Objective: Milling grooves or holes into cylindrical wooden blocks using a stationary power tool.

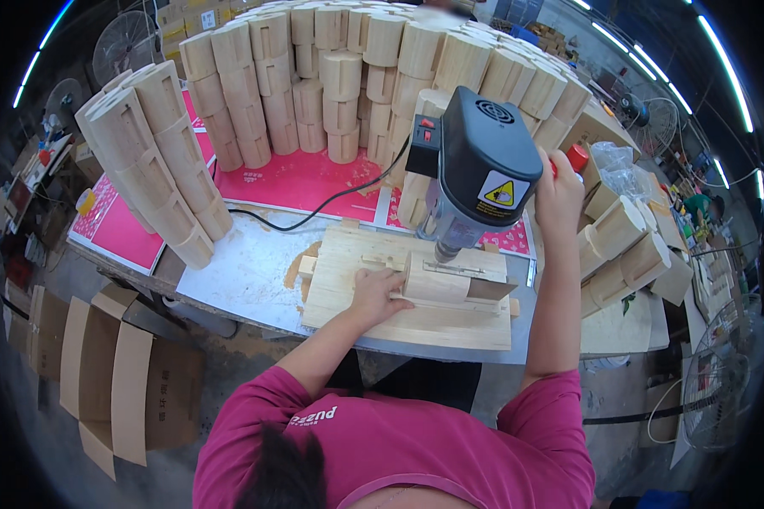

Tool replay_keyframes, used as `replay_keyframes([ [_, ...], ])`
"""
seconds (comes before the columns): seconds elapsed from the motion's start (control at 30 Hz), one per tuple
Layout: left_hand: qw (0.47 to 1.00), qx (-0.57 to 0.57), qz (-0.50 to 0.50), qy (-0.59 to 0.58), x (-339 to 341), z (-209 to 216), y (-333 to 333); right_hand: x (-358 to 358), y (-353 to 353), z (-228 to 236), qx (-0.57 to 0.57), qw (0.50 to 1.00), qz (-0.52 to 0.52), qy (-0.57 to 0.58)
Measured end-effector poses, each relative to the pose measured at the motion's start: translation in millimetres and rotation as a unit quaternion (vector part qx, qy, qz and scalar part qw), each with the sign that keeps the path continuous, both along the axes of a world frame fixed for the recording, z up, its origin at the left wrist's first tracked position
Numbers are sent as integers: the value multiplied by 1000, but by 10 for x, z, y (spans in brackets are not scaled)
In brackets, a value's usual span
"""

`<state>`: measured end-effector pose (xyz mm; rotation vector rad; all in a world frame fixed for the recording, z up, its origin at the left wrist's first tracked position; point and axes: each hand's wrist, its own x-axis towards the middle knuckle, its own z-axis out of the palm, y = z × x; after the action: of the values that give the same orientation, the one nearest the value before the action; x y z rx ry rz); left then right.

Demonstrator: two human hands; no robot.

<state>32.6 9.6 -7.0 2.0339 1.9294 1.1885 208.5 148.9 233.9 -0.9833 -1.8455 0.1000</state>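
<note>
A pale wooden cylinder (437, 283) lies on its side on a flat wooden jig board (356, 318). My left hand (377, 295) grips its left end, the thumb low along the near side. Over the cylinder stands a dark drill press (489, 153) with a yellow warning label; its chuck (445, 251) is right above the cylinder's upper side. Whether the bit touches the wood, I cannot tell. My right hand (558, 197) is closed around the drill press's feed handle (553, 167), which shows red between the fingers. A flat plate (492, 290) sits against the cylinder's right end.
Tall stacks of wooden cylinders (342, 106) line the table's back, with another leaning stack (148, 161) at left and more cylinders (624, 263) at right. A black cable (293, 227) crosses the tabletop. An open cardboard box (132, 373) stands on the floor at left, a fan (717, 382) at right.
</note>
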Motion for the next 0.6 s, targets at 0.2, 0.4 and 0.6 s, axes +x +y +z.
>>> replay_keyframes([
  [0.2,997,-29,7,-65,64,42,38,76,123,-273,-118,950,216,190],
  [0.4,991,-28,-44,-123,12,14,61,913,-21,-1582,-233,912,250,-227],
  [0.6,970,36,-167,-171,-182,516,-463,967,-553,-1672,-445,858,255,37],
])
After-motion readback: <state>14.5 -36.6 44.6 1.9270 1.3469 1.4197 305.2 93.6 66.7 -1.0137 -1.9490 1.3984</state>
